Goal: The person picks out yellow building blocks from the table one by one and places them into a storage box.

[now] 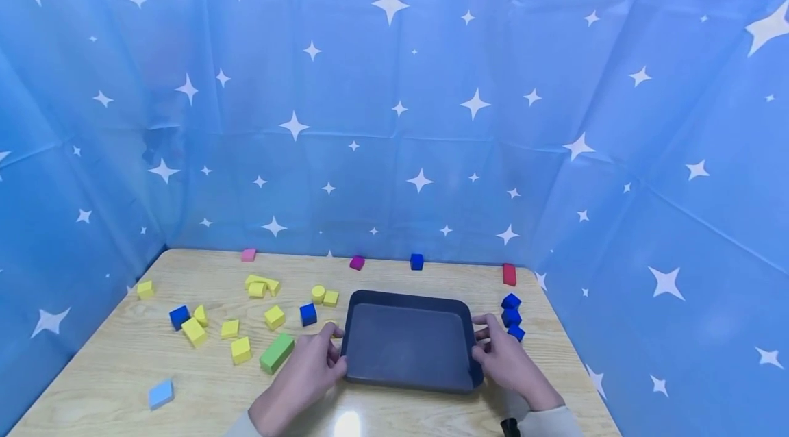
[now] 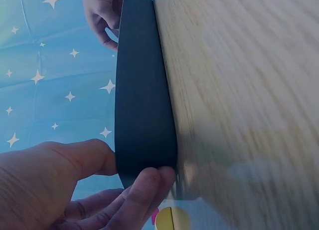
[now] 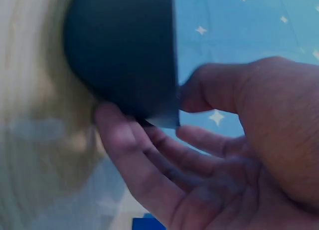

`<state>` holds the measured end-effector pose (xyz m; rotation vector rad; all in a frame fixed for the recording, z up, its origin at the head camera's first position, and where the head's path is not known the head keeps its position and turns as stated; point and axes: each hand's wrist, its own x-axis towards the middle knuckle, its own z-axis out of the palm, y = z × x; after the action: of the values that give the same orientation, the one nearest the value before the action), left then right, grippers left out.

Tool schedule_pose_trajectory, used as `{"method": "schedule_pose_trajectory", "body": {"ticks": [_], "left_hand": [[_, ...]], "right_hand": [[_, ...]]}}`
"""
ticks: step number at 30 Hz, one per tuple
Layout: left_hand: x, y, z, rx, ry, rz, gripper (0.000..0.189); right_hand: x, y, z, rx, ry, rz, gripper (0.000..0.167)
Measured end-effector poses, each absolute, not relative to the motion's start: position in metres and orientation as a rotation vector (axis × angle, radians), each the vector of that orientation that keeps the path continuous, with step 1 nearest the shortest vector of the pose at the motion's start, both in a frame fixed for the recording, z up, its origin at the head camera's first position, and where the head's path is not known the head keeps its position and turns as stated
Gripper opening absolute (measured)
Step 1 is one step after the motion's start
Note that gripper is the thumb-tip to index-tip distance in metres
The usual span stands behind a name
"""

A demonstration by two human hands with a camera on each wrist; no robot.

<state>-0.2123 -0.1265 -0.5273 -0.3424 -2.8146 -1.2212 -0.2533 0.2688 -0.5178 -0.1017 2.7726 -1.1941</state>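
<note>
A dark rectangular baking tray (image 1: 407, 344) lies near the front of the wooden table in the head view, with nothing inside it. My left hand (image 1: 311, 361) grips its left side, thumb at the rim and fingers round the outer wall. On the opposite side my right hand (image 1: 505, 358) holds the tray between thumb and fingers. The left wrist view shows the tray's outer wall (image 2: 142, 90) close to the wood, fingertips at its lower edge. In the right wrist view the tray's corner (image 3: 124, 55) sits between thumb and fingers; whether its base touches the table I cannot tell.
Left of the tray lie several yellow blocks (image 1: 241, 350), a green block (image 1: 277, 353), blue cubes (image 1: 308, 315) and a light blue block (image 1: 161, 394). Several blue cubes (image 1: 511, 317) and a red block (image 1: 509, 275) are at the right. A starry curtain (image 1: 394, 115) surrounds the table.
</note>
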Motion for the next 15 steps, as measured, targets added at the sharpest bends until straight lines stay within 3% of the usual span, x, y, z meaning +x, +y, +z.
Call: {"method": "schedule_pose_trajectory", "body": {"ticks": [9, 15], "left_hand": [[-0.2093, -0.1297, -0.5267, -0.365, -2.863, -1.276, 0.041], [-0.2104, -0.1287, -0.5253, -0.369, -2.880, -1.285, 0.040]], "right_hand": [[-0.2575, 0.2761, -0.5136, -0.112, 2.627, -1.248, 0.064], [-0.2623, 0.2777, -0.5110, -0.111, 2.594, -1.261, 0.061]]}}
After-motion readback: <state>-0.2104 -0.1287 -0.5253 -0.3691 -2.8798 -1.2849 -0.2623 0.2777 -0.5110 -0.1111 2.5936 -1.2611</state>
